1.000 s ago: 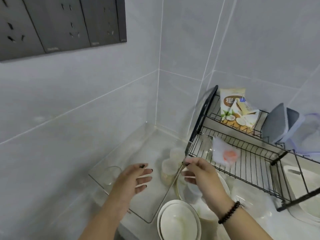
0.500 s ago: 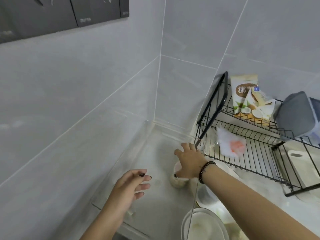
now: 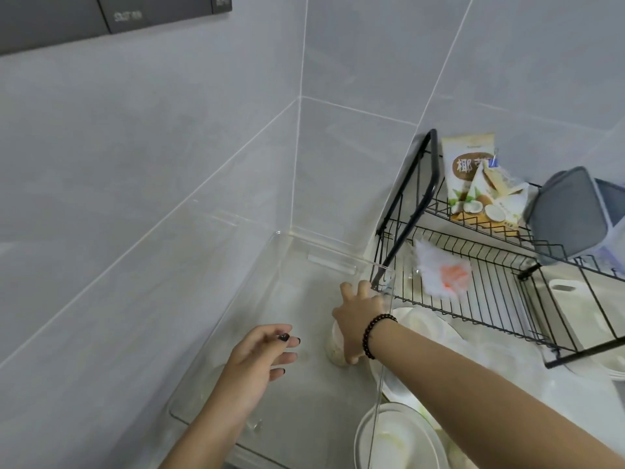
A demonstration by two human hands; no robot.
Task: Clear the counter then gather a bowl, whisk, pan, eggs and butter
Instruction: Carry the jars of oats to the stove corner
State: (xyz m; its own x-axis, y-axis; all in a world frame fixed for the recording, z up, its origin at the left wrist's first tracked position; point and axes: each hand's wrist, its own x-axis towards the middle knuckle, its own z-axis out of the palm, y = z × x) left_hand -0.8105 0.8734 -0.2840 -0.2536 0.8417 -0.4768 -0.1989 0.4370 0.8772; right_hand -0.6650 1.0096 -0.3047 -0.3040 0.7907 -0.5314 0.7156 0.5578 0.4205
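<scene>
Clear bin (image 3: 236, 299): large, rigid, slick-walled; encloses the grip.
Dish rack (image 3: 490, 286): wire, just right of the grip.
Plates (image 3: 399, 434): stacked, near side of the grip; fragile.
Small cup (image 3: 333, 350): likely light, slippery; take around its sides. Right hand (image 3: 358, 319) wraps it.
Left hand (image 3: 257, 360): loosely spread, empty, left of the grip.
</scene>
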